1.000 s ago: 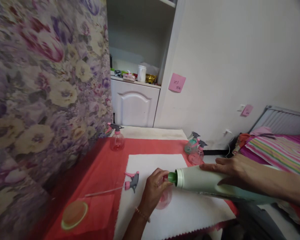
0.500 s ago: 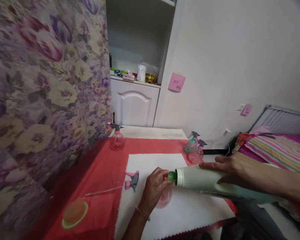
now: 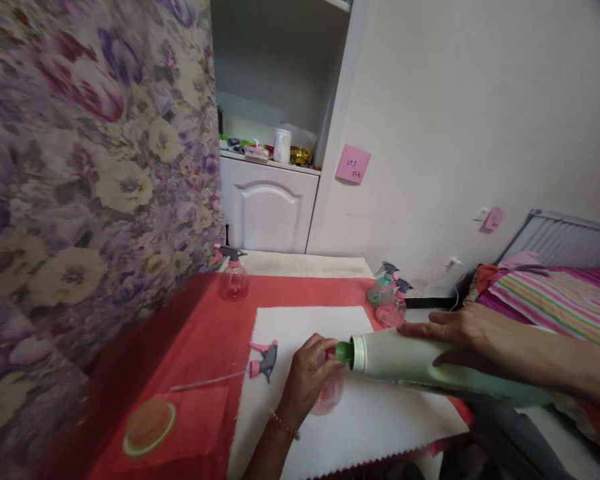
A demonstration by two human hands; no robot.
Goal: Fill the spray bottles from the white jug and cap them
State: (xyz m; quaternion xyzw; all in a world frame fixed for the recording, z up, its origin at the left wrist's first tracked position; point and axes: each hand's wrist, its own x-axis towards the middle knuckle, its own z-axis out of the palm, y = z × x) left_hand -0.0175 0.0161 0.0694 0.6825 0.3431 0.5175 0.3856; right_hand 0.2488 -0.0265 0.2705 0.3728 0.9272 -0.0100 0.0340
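Floral curtain on one side, white cabinet and pale wall behind; bench had a red cover with a white cloth on top; left hand had its fingers closed round the neck of a see-through pink bottle, which was over the white cloth with its sprayer off; right hand lay over a pale green container and held it tipped nearly level, its mouth toward the left hand; something green bridged the gap between that mouth and the left fingers, couldn't tell if it was a solid part or liquid; loose spray head lay on the white cloth, its thin tube reaching onto the red; round disc with a pale rim lay near the tube's end; capped pink sprayer stood at the far left corner, green sprayer and second pink sprayer side by side at the far right.
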